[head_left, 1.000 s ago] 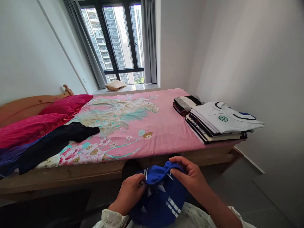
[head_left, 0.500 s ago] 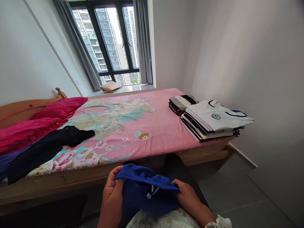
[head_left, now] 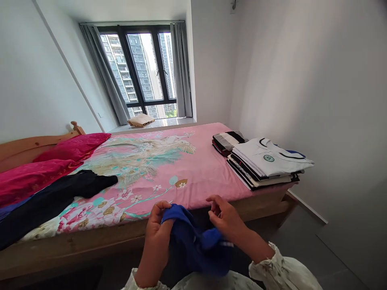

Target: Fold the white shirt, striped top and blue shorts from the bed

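Observation:
A blue cloth garment hangs bunched over my lap, its lower part blurred and its exact kind unclear. My left hand pinches its top edge between thumb and fingers. Just above the garment's right side, my right hand has its thumb and forefinger apart, with nothing visible between them. The other fingers of that hand are curled. Below the hand, a fold of the blue cloth sticks out with a small white patch at its end.
The bed has a pink flowered sheet. At its right end sits a folded clothes stack topped by a white shirt. Black clothing lies at the left beside red pillows. A folded beige cloth rests on the windowsill.
My right hand has let go of the garment's edge and risen above it. The garment's right side has dropped and bunched. My left hand has moved slightly right, still gripping. The view has tilted up.

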A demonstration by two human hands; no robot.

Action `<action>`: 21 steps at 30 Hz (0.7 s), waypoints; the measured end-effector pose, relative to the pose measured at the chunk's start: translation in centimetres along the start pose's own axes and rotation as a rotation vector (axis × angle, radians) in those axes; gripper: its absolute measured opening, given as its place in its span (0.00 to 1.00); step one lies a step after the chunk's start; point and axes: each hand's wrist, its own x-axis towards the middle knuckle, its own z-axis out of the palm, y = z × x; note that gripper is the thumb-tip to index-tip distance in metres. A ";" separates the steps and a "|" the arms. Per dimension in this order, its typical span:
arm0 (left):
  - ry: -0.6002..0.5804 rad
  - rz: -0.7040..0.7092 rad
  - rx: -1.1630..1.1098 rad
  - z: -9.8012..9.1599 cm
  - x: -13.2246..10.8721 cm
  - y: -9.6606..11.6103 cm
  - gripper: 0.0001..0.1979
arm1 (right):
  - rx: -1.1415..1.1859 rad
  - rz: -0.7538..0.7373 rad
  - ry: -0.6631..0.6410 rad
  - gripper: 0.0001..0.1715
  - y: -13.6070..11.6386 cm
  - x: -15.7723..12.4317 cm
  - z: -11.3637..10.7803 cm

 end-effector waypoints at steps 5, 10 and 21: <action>0.096 0.007 -0.019 -1.2 -0.6 1.3 0.22 | -0.115 0.156 0.055 0.26 3.9 -3.2 -2.0; 0.124 -0.018 -0.038 -1.1 -1.4 0.9 0.23 | 0.053 0.437 -0.048 0.41 6.5 -10.2 -1.3; 0.186 0.080 0.065 0.3 -0.9 3.4 0.23 | 0.478 0.324 0.175 0.19 2.1 -3.8 -1.3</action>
